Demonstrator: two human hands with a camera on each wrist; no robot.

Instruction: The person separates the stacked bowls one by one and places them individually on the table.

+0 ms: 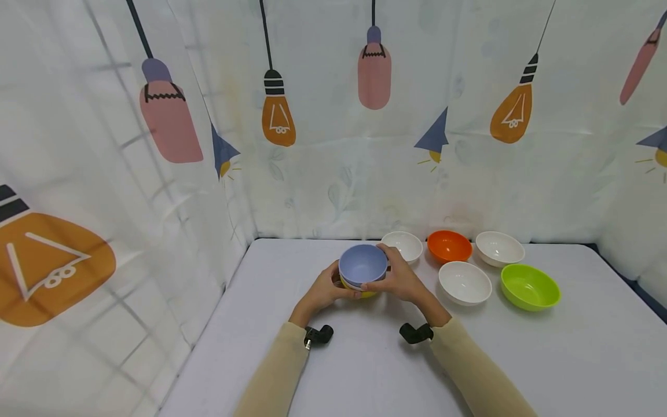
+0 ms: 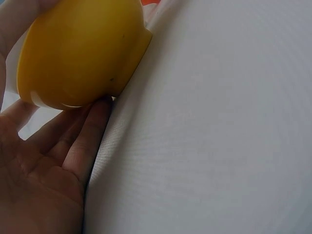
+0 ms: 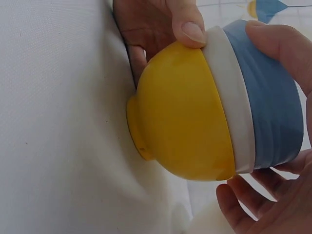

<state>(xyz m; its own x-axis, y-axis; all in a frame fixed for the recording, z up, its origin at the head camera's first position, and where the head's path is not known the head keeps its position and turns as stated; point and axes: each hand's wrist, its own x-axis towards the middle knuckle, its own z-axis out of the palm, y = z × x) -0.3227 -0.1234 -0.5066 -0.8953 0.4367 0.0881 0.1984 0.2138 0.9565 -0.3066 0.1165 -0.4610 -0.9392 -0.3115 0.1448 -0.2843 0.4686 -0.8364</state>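
Observation:
Three nested bowls stand on the table in front of me: a yellow bowl [image 3: 180, 117] at the bottom, a white bowl [image 3: 234, 97] inside it, and a blue bowl [image 1: 363, 265] on top. My left hand [image 1: 324, 291] grips the yellow bowl from the left, its thumb against the side close to the white rim. From the other side my right hand [image 1: 403, 281] holds the blue bowl, thumb on its near side and fingers round the far side. The yellow foot meets the cloth in the right wrist view.
To the right of the stack sit an orange bowl [image 1: 449, 246], a green bowl [image 1: 530, 287] and three white bowls, the nearest white bowl [image 1: 465, 282] beside the green one. A white cloth covers the table [image 1: 359, 370]. Behind hangs a curtain [image 1: 323, 191] printed with lamps.

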